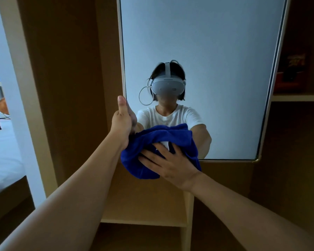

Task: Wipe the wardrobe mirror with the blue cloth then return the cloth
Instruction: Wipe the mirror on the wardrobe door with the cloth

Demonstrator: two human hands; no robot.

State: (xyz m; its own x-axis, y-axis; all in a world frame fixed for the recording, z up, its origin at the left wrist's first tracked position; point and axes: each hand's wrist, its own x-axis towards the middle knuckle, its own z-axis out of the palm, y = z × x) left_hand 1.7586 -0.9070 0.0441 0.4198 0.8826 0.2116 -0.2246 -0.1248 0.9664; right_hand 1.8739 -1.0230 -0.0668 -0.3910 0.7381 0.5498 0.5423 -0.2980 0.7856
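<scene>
The wardrobe mirror fills the upper middle of the view in a pale frame. My left hand grips the mirror's left edge, thumb up along the frame, fingers hidden behind it. My right hand presses the bunched blue cloth flat against the glass near the mirror's lower left corner, fingers spread and straight. The cloth hangs past the mirror's bottom edge. The glass reflects a person in a white T-shirt and headset.
Brown wooden wardrobe panels flank the mirror. Open shelves sit to the right with dark items on the upper one. A lower shelf lies beneath the mirror. A bed with white sheets shows at the far left.
</scene>
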